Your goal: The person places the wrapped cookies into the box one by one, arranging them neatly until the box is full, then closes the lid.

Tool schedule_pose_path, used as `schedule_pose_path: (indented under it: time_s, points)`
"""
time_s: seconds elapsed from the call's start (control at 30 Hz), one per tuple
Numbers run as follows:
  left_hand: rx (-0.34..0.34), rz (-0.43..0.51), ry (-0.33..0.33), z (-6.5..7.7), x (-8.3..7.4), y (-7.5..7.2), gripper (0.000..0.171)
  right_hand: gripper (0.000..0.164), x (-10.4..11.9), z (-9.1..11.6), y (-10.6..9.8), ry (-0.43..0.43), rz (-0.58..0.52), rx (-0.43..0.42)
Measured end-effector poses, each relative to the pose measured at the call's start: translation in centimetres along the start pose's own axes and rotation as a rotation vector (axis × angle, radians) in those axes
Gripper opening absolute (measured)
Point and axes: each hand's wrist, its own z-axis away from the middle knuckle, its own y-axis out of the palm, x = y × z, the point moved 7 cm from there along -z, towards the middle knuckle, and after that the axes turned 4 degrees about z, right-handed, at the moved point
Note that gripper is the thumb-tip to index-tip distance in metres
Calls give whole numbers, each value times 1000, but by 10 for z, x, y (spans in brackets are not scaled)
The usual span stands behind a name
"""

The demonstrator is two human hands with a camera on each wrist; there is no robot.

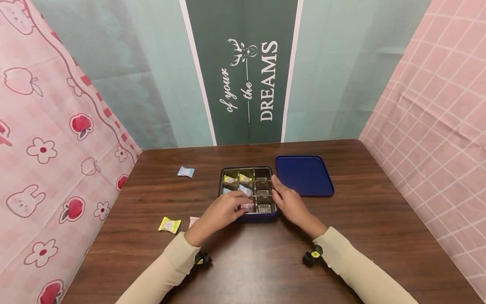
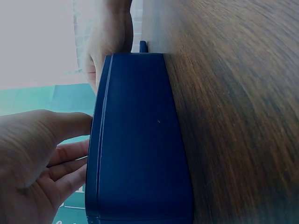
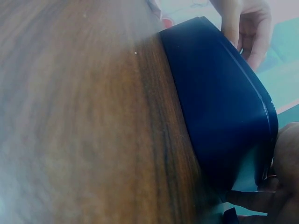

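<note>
A dark blue tin box (image 1: 248, 217) with a divided tray lies on the table. My left hand (image 1: 224, 209) reaches over its front, with thumb and fingers pinching a pink wrapped candy (image 1: 248, 207) in the front middle compartment. Yellow candies (image 1: 245, 177) sit in the back left and back middle compartments. A blue candy (image 1: 246, 191) lies in the centre one; another blue candy (image 1: 226, 191) beside it is partly hidden by my left hand. The right column shows no candy. My right hand (image 1: 290, 204) rests on the box's right side, its fingers fairly straight along the edge.
A blue lid (image 1: 305, 175) lies on the table right of the box. Left of the box are a loose blue candy (image 1: 186, 171), a yellow candy (image 1: 169, 225) and a pink candy (image 1: 193, 221), the last partly behind my left wrist. Fabric hangs around the wooden table (image 1: 250, 266).
</note>
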Motion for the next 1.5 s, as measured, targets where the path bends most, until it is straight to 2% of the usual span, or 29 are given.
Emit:
schedule_pose_path:
  time_s: [0.33, 0.5, 0.87, 1.2, 1.5]
  points:
    - [-14, -19, 15, 2, -1, 0, 24, 52, 1, 1, 0, -2, -4, 2]
    - [-32, -42, 21, 4, -1, -5, 24, 52, 0, 0, 0, 0, -1, 5]
    - [-88, -145, -32, 19, 2, -25, 21, 52, 0, -1, 1, -11, -7, 5]
    - [-110, -41, -116, 33, 9, -35, 25, 52, -2, -2, -1, -11, -9, -2]
    - [-112, -120, -184, 50, 11, -44, 26, 53, -2, -1, 4, 6, -10, 15]
